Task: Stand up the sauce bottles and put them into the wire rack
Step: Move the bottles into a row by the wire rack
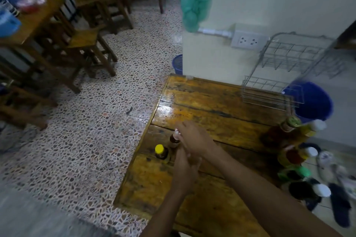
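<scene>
Low centre of frame: right hand (pixel 194 138) apparently pinched a white-capped sauce bottle (pixel 174 140) upright; left hand (pixel 185 167), fingers unclear. Wire rack (pixel 273 90) waited empty, upper right; more bottles (pixel 296 152) right edge.

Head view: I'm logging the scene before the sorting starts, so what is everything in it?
Table: one, yellow-brown wood, right half.
Wire rack: one, silver, table's far right corner, no bottles in it.
Yellow-capped bottle: one, dark, upright, table's left edge.
White-capped bottle: one, brown, upright, beside it.
Bottle cluster: several, blurred, mixed caps, table's right edge.
Blue bucket: one, floor right of table.
Blue basket: one, behind wall corner.
Green bag: one, hanging on pipe.
Wall socket: one, white.
Wooden stools and tables: several, left.
Right hand: at the white-capped bottle.
Left hand: under it, grip unclear.
</scene>
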